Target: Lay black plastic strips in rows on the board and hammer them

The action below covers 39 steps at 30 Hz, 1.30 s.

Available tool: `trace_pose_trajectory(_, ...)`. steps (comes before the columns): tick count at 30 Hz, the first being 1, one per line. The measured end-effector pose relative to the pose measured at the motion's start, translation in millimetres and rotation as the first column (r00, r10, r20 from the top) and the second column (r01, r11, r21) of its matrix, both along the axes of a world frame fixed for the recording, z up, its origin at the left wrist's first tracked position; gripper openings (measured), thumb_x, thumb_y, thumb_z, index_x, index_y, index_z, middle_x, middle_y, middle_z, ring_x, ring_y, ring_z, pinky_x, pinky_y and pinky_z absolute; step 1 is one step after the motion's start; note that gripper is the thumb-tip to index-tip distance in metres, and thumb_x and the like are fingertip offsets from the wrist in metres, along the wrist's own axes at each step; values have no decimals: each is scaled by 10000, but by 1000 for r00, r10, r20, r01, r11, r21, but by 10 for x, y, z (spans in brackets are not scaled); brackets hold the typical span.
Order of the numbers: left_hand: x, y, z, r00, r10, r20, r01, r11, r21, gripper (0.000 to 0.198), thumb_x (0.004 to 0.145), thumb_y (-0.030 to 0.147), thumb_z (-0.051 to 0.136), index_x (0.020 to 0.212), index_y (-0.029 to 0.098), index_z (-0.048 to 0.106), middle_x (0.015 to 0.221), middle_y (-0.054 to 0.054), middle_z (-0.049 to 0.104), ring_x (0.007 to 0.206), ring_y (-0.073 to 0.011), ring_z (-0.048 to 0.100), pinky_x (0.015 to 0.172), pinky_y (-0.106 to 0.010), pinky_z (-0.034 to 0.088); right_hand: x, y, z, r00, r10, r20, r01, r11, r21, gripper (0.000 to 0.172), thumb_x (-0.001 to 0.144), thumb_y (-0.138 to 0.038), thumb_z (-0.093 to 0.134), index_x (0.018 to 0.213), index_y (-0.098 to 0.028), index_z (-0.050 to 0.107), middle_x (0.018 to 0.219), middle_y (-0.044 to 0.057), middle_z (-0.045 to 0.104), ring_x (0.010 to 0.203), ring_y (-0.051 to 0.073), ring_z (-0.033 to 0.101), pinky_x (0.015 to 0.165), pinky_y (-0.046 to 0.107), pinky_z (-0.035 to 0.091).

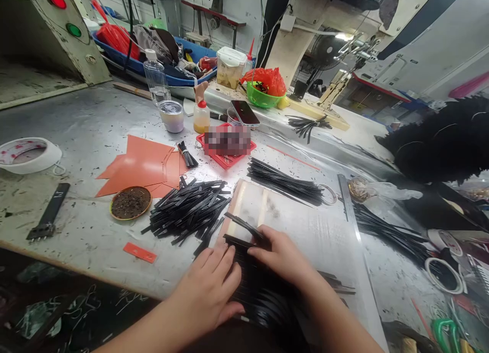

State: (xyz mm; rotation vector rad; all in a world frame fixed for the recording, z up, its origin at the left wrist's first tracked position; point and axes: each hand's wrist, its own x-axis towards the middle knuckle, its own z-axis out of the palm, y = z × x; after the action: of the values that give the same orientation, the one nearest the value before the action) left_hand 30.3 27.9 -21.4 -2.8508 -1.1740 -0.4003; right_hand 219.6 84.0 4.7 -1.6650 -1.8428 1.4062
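On a pale board (313, 231) in front of me lies a panel of black strips (254, 279), set side by side. My left hand (212, 279) rests on the panel's left edge, fingers stretched out and thumb apart. In my right hand (282, 253) a few loose black strips (242, 222) are pinched between thumb and fingers, sticking out to the upper left above the panel. Part of the panel is hidden under my hands and right forearm. Just beyond the board's left side sits a heap of short black strips (189, 208).
Longer black strips (284, 182) lie behind the board, with a metal ruler (348, 197) at its right. Orange sheets (141, 162), a dish of dark bits (131, 202), a black pronged punch (49, 213) and a tape roll (28, 154) are leftward. A sewing machine (298, 27) stands behind.
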Motion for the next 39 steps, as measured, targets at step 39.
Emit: trace_pose_trajectory(39, 28, 141, 65, 998, -46, -42, 40, 990, -137, 572, 679, 636, 572, 996, 159, 566, 1269, -173, 469, 1157, -370, 425, 858, -444, 390, 363, -43, 21, 959, -30, 283, 28, 1000, 11, 198, 775, -339, 525, 692, -168, 581, 690, 31, 636, 650, 173, 554, 570, 250, 379)
